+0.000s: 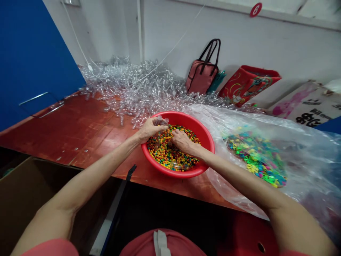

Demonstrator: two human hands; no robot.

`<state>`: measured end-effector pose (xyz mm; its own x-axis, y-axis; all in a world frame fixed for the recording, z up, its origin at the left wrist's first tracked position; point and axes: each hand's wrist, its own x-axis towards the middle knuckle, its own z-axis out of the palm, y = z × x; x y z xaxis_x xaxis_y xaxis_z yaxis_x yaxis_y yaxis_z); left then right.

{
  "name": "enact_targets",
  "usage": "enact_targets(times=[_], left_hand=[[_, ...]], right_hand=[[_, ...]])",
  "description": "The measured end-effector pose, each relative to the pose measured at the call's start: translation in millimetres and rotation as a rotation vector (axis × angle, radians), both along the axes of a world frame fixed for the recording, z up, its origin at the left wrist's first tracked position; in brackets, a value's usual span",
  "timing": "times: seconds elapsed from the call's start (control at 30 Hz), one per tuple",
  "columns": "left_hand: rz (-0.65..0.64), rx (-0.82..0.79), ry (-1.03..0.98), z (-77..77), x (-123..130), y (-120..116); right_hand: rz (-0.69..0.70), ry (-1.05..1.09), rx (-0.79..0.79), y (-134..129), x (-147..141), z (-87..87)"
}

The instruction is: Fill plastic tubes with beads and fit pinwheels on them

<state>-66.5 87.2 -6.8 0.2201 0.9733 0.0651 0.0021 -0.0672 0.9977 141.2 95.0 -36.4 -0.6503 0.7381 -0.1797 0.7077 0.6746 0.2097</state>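
My left hand (150, 129) rests over the rim of a red plastic basin (186, 119) and holds a small clear plastic piece (162, 121) between its fingers. My right hand (182, 141) reaches into the basin, its fingertips pressed down among the beads. The basin is filled with small round beads (166, 153) in yellow, orange, green and dark blue. A few clear pieces lie among them. To the right, flat multicoloured shiny plastic pieces (255, 160) lie on a clear plastic sheet (301, 156).
A large heap of clear plastic tubes (138, 90) lies behind the basin on a red-brown wooden table (74, 131). A pink handbag (202, 73) and a red patterned bag (247, 84) lean on the white wall. A blue panel (32, 60) stands left; a cardboard box (29, 199) sits below the table edge.
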Motion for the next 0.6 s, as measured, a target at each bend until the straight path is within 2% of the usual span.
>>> enact_targets(times=[0.1, 0.2, 0.33, 0.4, 0.5, 0.6], left_hand=[[0.028, 0.003, -0.020, -0.1, 0, 0], [0.070, 0.013, -0.047, -2.3, -1, 1], [0.126, 0.028, -0.077, -6.4, -1, 3], [0.143, 0.035, -0.085, -7.4, 0, 3], [0.161, 0.044, -0.081, -7.1, 1, 3], [0.234, 0.068, -0.094, -5.6, 2, 2]], right_hand=[[0.007, -0.060, 0.043, -2, -2, 1.1], [0.103, -0.069, 0.053, -8, -11, -0.5], [0.318, 0.075, -0.145, -18, -22, 1.6], [0.377, 0.200, -0.280, -17, -20, 7.7], [0.340, 0.345, -0.398, -5, -10, 18.2], [0.201, 0.272, -0.265, 9, -11, 20.9]])
